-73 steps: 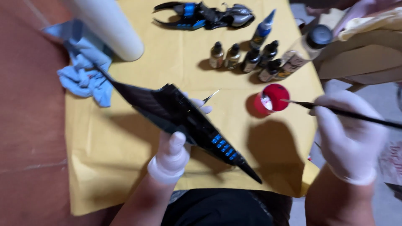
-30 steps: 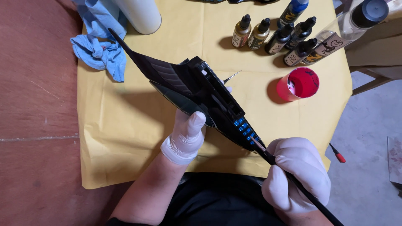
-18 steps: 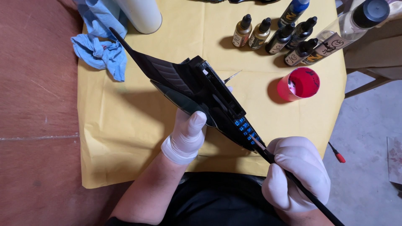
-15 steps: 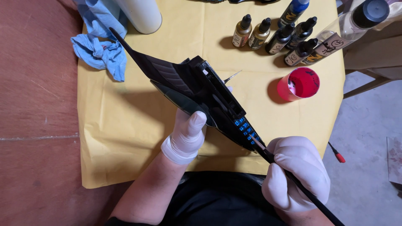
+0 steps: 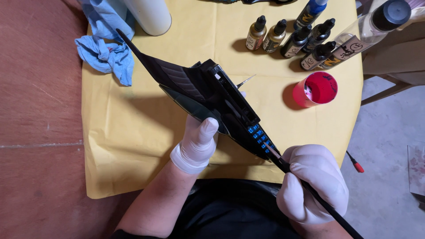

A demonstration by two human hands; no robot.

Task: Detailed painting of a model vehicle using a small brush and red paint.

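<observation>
Black model wing (image 5: pixel 208 99) stays pinched in the left hand (image 5: pixel 197 144) above the yellow paper (image 5: pixel 115 146); right hand (image 5: pixel 312 183), back from the red cup (image 5: pixel 315 89), grips the brush (image 5: pixel 283 163), tip now on the blue squares (image 5: pixel 260 138)

The left hand (image 5: pixel 198 142), in a white latex glove that ends at the wrist, is raised from a bare forearm slanting up from the lower left, its thumb pointing upward and its fingers curled out of sight in a closed grip. The right hand (image 5: pixel 313 182), gloved the same way, sits low and to the right, knuckles toward the camera, fingers bunched tightly together in a pinch.
</observation>
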